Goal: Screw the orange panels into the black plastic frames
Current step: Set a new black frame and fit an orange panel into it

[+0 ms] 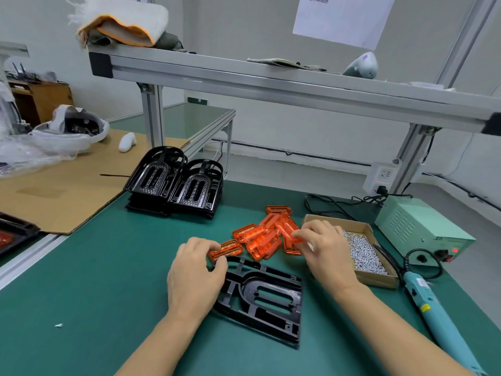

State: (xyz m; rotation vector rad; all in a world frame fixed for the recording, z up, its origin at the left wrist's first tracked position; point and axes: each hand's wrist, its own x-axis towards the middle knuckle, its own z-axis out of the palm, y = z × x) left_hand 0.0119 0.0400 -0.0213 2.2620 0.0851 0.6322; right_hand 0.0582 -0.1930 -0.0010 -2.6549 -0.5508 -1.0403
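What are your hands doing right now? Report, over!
Left hand pinching one orange panel. Right hand pinching another from the orange pile. Black frame flat on mat, no panel in yet. Nothing blocking.

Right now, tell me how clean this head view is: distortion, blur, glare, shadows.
Head view: wide-angle bending bows the aluminium shelf beam and stretches the forearms at the bottom edge; the centre is sharp, with the black frame and orange panels crisp; the left hand and right hand show little blur; soft overhead light gives faint shadows, with mild sheen on the stacked frames.
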